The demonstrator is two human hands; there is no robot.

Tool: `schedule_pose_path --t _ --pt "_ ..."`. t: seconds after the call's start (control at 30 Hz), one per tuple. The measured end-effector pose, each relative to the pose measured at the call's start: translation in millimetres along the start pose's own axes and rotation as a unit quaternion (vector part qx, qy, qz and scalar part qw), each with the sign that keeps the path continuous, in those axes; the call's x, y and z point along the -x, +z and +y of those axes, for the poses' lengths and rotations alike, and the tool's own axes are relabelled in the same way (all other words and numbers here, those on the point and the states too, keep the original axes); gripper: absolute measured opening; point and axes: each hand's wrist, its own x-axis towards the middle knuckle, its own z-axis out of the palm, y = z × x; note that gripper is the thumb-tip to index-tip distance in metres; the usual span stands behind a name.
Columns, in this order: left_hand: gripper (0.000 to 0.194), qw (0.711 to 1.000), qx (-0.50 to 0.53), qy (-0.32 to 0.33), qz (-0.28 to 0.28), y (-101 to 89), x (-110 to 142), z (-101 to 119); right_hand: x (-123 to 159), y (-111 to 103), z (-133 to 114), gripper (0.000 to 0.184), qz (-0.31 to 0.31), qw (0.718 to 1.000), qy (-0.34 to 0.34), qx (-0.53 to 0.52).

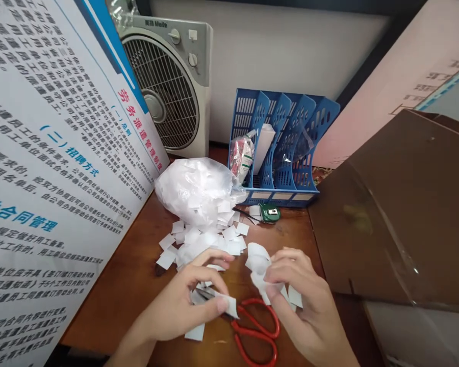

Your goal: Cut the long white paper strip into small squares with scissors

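Between the thumb and fingers of my left hand (193,293) is a small white paper piece (231,307). My right hand (304,295) is closed on a curled white paper strip (258,260), which bends up and away from the fingertips. Below and between both hands lie red-handled scissors (256,331) on the wooden table (145,285); the left hand partly hides their blades. More cut white squares (193,244) are heaped just beyond the left hand. One loose square (195,332) rests under it, near the scissors.
Behind the heap sits a clear plastic bag (199,186) full of white pieces. A green tape measure (270,213) lies before a blue file rack (283,196). A box fan (202,102) stands at the back. A printed board (80,214) borders the left, a brown box (398,214) the right.
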Motion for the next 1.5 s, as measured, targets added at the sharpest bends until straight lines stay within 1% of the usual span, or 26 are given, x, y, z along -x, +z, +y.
schedule_pose_path --t 0.1,0.17,0.23,0.3,0.43,0.5,0.53,0.57,0.6,0.63,0.7,0.8,0.93,1.0,1.07,1.17,1.3,1.5 --pt "0.004 0.999 -0.018 0.021 -0.038 17.0 -11.7 8.2 6.8 2.3 -4.9 0.013 -0.067 0.996 0.055 -0.019" --pt "0.006 0.998 -0.033 0.029 -0.042 24.6 -18.9 12.5 10.6 5.7 -3.7 0.013 -0.089 0.99 0.092 -0.06" --pt "0.006 0.998 -0.041 0.03 -0.042 28.8 -24.8 14.3 14.5 8.6 0.2 0.015 -0.092 0.983 0.12 -0.101" --pt "0.006 0.997 -0.052 0.03 -0.039 30.9 -28.7 13.8 17.9 11.4 5.4 0.017 -0.09 0.979 0.133 -0.126" --pt "0.01 0.996 -0.082 0.034 -0.013 35.3 -30.9 9.1 20.8 18.5 14.4 0.013 -0.064 0.981 0.144 -0.109" --pt "0.005 0.997 -0.068 0.014 0.015 38.6 -30.5 5.9 20.6 21.7 17.7 0.014 -0.046 0.982 0.152 -0.1" --pt "0.01 0.999 -0.046 -0.005 0.029 40.1 -30.2 4.1 20.4 22.8 19.0 0.016 -0.044 0.981 0.157 -0.106" --pt "0.019 0.999 -0.016 -0.026 0.039 41.5 -30.1 2.3 20.4 23.4 20.2 0.018 -0.045 0.979 0.16 -0.119" --pt "0.026 0.998 0.014 -0.046 0.042 42.5 -30.1 0.3 20.5 23.8 21.2 0.018 -0.048 0.976 0.164 -0.132" --pt "0.03 0.996 0.041 -0.066 0.037 43.1 -30.2 -1.8 20.9 24.0 21.8 0.018 -0.051 0.974 0.168 -0.142" --pt "0.026 0.992 0.075 -0.099 0.021 43.6 -30.9 -6.5 22.1 24.4 22.4 0.018 -0.053 0.972 0.175 -0.149" --pt "0.023 0.983 0.115 -0.138 0.024 43.7 -32.0 -14.2 24.0 26.6 21.8 0.014 -0.029 0.978 0.164 -0.123" --pt "0.025 0.975 0.153 -0.155 0.051 44.4 -32.8 -20.8 23.8 31.9 21.9 0.026 0.019 0.994 0.088 -0.06" --pt "0.026 0.972 0.156 -0.165 0.061 44.6 -33.2 -21.3 22.9 34.3 22.9 0.026 0.026 0.997 0.069 -0.035" --pt "0.027 0.971 0.152 -0.174 0.065 44.5 -33.5 -20.8 22.2 35.9 23.8 0.024 0.034 0.996 0.073 -0.032" --pt "0.027 0.97 0.158 -0.176 0.055 43.9 -33.3 -20.1 21.6 36.5 23.8 0.02 0.039 0.994 0.087 -0.057" --pt "0.028 0.966 0.186 -0.178 0.034 43.5 -32.7 -20.1 19.9 34.1 21.7 0.02 0.018 0.992 0.093 -0.078" --pt "0.031 0.963 0.197 -0.177 0.057 44.2 -30.1 -18.3 15.4 31.8 19.5 0.02 0.001 0.989 0.116 -0.09"
